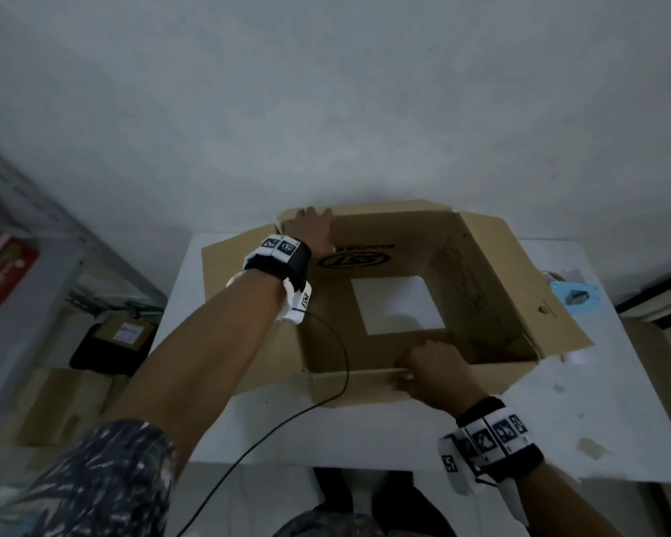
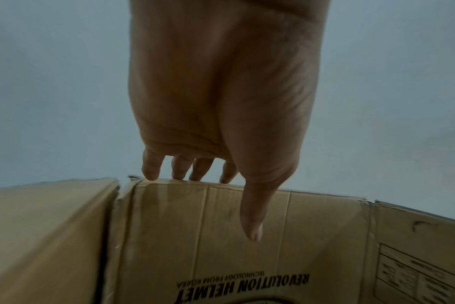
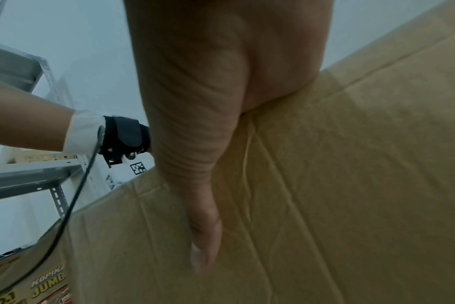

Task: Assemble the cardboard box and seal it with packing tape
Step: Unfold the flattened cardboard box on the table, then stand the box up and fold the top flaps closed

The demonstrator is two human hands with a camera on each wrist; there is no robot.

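cardboard box [image 1: 403,242] stands open on white worktop [image 1: 582,401], nothing inside, worktop visible through its open bottom. left hand [image 1: 310,230] fingers [image 2: 151,166] hook over far wall's top edge, thumb flat on inner face. right hand [image 1: 430,372] pinches near wall's rim. blue tape dispenser [image 1: 574,294] right of box. metal shelving [image 1: 28,234] left, grey wall behind.

Both arms reach forward. The left hand [image 1: 311,230] hooks its 4 fingers [image 2: 151,166] over a far edge, thumb [image 2: 255,214] down inside. The right hand [image 1: 430,372] pinches a near edge.
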